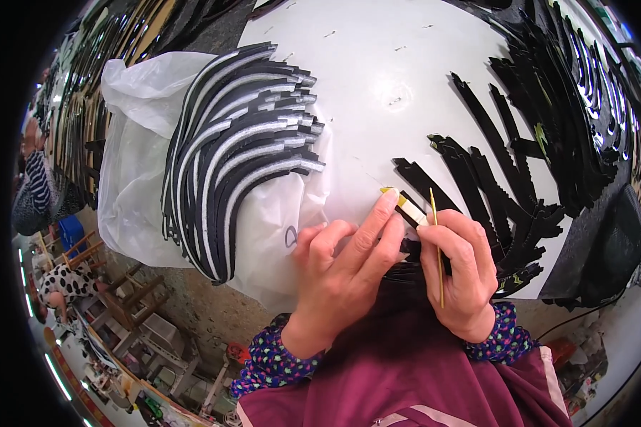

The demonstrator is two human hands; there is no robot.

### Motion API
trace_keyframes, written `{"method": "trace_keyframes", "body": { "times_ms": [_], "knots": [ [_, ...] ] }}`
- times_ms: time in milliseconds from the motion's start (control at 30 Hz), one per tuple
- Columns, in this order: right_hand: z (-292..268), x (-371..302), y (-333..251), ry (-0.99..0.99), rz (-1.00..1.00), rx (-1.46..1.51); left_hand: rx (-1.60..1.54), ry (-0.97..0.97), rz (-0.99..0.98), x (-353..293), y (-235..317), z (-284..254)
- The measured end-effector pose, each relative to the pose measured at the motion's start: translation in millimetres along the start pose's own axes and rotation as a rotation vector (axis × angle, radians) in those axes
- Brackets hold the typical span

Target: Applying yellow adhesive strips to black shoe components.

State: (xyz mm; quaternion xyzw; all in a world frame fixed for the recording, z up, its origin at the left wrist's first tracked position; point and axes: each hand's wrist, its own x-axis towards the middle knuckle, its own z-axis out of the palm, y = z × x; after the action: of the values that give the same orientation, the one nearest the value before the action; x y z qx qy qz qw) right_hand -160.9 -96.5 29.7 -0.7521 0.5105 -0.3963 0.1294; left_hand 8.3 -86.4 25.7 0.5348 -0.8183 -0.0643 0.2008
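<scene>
My left hand (349, 267) holds the end of a short black strip with a cream-white patch (411, 211) and a yellow tip. Its index fingertip presses beside the tip, while the other fingers are bent. My right hand (461, 267) is closed, its thumb and index finger pinching the strip's other end. A thin yellow stick (439, 263) also sits in that hand, lying across the fingers and pointing away from me. Part of the strip is hidden by my fingers. Several black strips (470, 178) lie fanned out just to the right.
On the left, a pile of curved black strips with white-grey bands (221, 142) rests on a translucent plastic bag (139, 164). The white tabletop (370, 85) lies between the piles. More glossy black strips (548, 107) crowd the right edge. A wooden chair (132, 292) stands lower left.
</scene>
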Motion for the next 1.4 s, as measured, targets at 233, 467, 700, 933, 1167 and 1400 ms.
{"method": "trace_keyframes", "body": {
  "times_ms": [233,467,700,933,1167,1400],
  "knots": [
    [0.4,0.5,-0.5,0.016,-0.001,-0.009,0.013,0.021,-0.002,0.6,-0.4,1.2],
    [-14.9,-0.7,-1.9,-0.044,0.000,-0.006,0.006,0.051,-0.018,1.5,-0.3,3.7],
    [-24.0,-17.6,0.2,-0.059,-0.002,-0.045,-0.008,0.041,-0.051,1.2,1.4,2.4],
    [-24.2,-23.4,6.3,-0.034,-0.090,-0.067,0.020,0.001,-0.037,2.9,3.1,-2.2],
    [-22.1,-25.9,6.3,-0.008,-0.075,-0.058,0.033,0.001,-0.019,3.0,3.5,-2.4],
    [-22.9,-25.7,4.4,-0.013,-0.047,-0.056,0.037,-0.001,-0.015,2.1,2.2,-2.2]
  ]
}}
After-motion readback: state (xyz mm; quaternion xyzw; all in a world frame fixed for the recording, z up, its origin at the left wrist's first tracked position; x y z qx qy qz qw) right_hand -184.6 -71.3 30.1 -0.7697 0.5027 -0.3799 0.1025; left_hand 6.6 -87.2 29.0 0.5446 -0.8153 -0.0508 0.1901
